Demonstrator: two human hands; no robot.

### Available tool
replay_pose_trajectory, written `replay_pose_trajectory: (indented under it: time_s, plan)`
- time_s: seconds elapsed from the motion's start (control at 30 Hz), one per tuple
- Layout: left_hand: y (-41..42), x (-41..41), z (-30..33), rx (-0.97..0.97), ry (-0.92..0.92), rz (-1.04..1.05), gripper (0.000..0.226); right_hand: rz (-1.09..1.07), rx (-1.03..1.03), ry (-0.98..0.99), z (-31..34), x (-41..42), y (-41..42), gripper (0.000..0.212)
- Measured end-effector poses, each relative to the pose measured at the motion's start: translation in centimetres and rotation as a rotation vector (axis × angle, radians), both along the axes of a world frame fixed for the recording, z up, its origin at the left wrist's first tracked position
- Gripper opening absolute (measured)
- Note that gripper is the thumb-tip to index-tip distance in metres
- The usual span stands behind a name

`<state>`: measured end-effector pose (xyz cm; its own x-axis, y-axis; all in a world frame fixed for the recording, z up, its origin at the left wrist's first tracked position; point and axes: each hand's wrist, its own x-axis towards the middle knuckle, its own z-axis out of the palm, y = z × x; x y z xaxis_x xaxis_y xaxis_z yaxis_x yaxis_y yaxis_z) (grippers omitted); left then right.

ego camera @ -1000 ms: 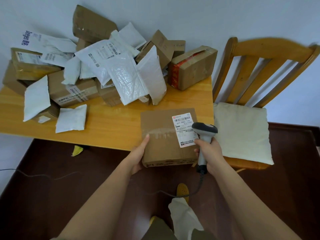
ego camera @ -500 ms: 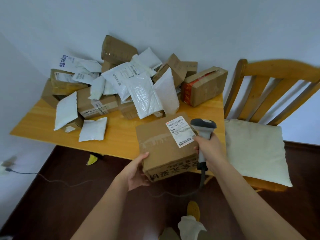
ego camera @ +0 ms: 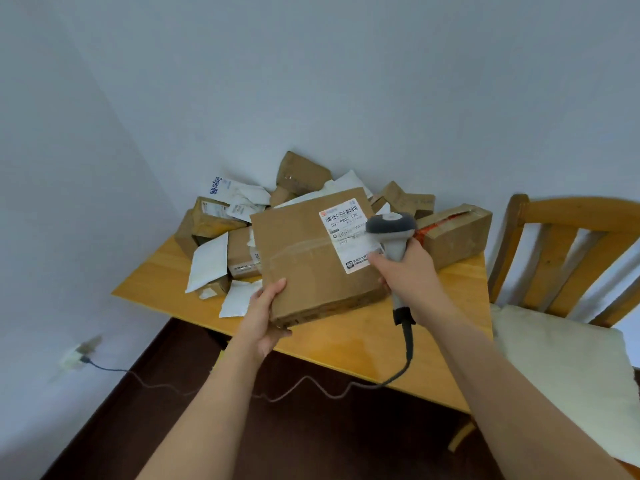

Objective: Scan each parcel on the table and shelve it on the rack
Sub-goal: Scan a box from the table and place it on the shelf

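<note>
Your left hand [ego camera: 265,315] grips the box [ego camera: 313,261] by one corner above the tabletop [ego camera: 346,344]; right hand [ego camera: 412,278] fingers wrap the scanner [ego camera: 393,233]. One-corner hold could slip; cable may snag.

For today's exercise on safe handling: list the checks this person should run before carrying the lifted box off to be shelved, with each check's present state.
1. Left hand grips the cardboard box at its near corner: ok.
2. Shipping label faces up, readable: ok.
3. Right hand holds the scanner beside the label: ok.
4. Scan registered: cannot tell.
5. Scanner cable trails across the table edge, may snag: not ok.
6. Rack in sight: not ok.
</note>
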<state>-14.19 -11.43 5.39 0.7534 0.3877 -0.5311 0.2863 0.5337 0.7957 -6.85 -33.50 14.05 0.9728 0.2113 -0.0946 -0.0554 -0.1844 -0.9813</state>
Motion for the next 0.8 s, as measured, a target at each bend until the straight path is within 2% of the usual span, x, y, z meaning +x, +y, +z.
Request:
replay_pose_trajectory:
  time_s: [0.1,0.33,0.8]
  plan:
    - [1.5,-0.1,1.7,0.096,-0.113,0.135,0.062,0.063,0.051,0.020,3.3,-1.0,0.0,0.021]
    - [4.9,-0.4,4.0,0.048,-0.237,0.242,0.070,0.253,0.053,-0.016,9.0,-4.1,-1.9,0.010]
    - [7.1,-0.7,2.6,0.022,-0.196,0.277,0.076,0.254,0.101,-0.056,13.0,-9.2,-5.3,0.016]
